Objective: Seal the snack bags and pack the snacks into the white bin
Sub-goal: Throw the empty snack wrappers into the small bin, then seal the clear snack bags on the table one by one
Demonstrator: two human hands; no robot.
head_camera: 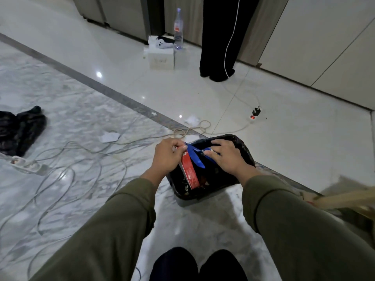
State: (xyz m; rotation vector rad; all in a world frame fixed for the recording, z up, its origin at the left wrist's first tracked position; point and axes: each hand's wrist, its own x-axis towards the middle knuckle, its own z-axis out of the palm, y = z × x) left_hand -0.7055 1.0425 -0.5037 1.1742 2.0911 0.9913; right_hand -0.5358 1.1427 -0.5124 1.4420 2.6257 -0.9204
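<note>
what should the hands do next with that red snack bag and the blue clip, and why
Probably press the blue clip shut across the top of the red snack bag. The left hand pinches the bag's top and the right hand holds the clip at its edge, so the bag seems not yet sealed. It already hangs over the black-lined bin, so lowering it in could follow.

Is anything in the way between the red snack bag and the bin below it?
Nothing visible blocks it. The red snack bag, held by the left hand, already hangs partly inside the bin. The right hand grips the blue clip at the bag's top.
</note>
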